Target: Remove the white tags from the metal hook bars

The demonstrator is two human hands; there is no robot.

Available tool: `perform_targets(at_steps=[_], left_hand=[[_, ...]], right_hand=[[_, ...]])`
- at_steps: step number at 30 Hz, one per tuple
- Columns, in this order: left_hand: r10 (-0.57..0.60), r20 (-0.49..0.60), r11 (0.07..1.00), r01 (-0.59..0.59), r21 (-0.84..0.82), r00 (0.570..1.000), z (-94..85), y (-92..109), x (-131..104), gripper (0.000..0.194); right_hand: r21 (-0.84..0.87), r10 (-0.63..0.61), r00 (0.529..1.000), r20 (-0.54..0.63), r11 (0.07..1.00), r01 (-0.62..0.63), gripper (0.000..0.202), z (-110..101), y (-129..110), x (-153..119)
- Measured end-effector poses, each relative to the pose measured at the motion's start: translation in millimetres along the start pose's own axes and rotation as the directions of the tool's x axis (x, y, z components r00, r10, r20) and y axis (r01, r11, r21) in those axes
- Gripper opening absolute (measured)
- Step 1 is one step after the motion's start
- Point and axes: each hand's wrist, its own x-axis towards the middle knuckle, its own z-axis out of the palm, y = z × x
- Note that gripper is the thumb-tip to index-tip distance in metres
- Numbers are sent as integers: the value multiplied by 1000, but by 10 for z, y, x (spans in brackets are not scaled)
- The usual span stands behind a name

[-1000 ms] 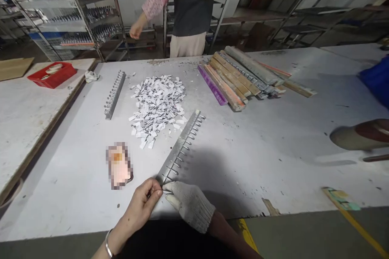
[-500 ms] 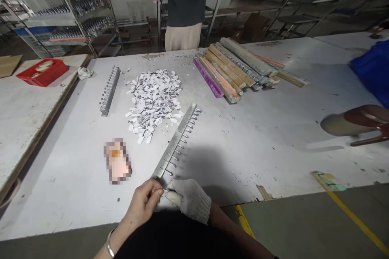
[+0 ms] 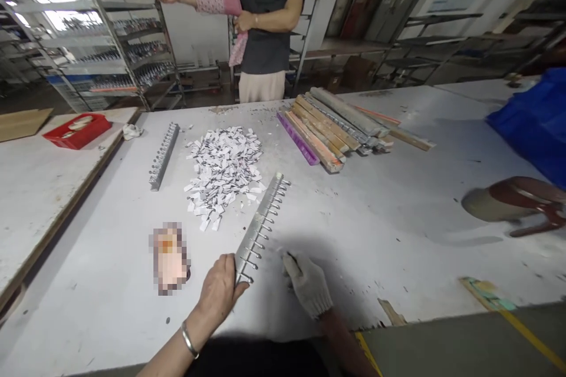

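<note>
The left hand (image 3: 220, 290) is bare, with a bracelet at the wrist. It grips the near end of a metal pin strip (image 3: 260, 224), fingers curled over the end and the thumb against the strip's edge. The strip lies flat on the white tabletop (image 3: 398, 200), running diagonally away from the person, its row of pins projecting toward the right.

The right hand (image 3: 308, 283) wears a white knit glove. It rests on the tabletop just to the right of the strip — apart from it — with fingers loosely curled and the fingertips drawn together around something small and dark; what that is cannot be told.

Beyond the strip's far end lies a pile of small white tags (image 3: 223, 169). A second pin strip (image 3: 164, 148) lies to the left of the pile. A stack of long bars (image 3: 331, 127) — one of them purple — lies further back on the right. A red tray (image 3: 78, 130) sits on the neighbouring table at left. Another person (image 3: 265, 23) stands behind the tabletop, one hand on a metal rack (image 3: 110, 41).
</note>
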Motion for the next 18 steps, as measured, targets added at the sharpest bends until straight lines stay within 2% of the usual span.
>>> perform_targets(at_steps=[2, 3, 4, 6, 7, 8, 9, 12, 14, 16, 18], left_hand=[[-7, 13, 991, 9, -133, 1000, -36, 16, 52, 51], [-10, 29, 959, 18, -282, 1000, -90, 10, 66, 44], [-17, 70, 879, 48, -474, 997, -171, -10, 73, 39], [-21, 166, 593, 146, -792, 986, -398, -87, 74, 51], [-22, 195, 461, 184, -868, 980, -537, -144, 73, 61], [-35, 194, 381, 192, -905, 980, -686, -213, 76, 68], [-59, 164, 351, 174, -920, 985, -844, -291, 85, 72], [-163, -73, 408, 0, -913, 984, -1328, -564, 171, 83], [-269, -299, 537, -116, -836, 916, -1636, -764, 283, 99], [-322, -457, 734, -86, -674, 829, -1917, -969, 422, 93], [-366, -549, 865, 58, -498, 751, -2167, -1176, 557, 77]], right_hand=[[61, 35, 999, -27, 998, -33, 50, 83, 147, 145], [80, 42, 999, -33, 996, -39, 51, 137, 231, 203], [97, 35, 999, -36, 995, -32, 52, 189, 319, 249], [-13, -84, 994, -63, 996, 84, 54, 261, 494, 302], [-64, -136, 989, -64, 989, 132, 55, 277, 569, 315], [-98, -158, 986, -58, 984, 152, 55, 282, 630, 320], [-97, -149, 988, -41, 985, 144, 56, 279, 673, 320], [-33, -68, 998, 20, 997, 68, 59, 275, 693, 303], [-17, -64, 998, 14, 998, 65, 58, 315, 651, 297], [31, -21, 999, -35, 999, 22, 59, 401, 614, 325], [157, 108, 990, -91, 983, -93, 64, 499, 614, 417]])
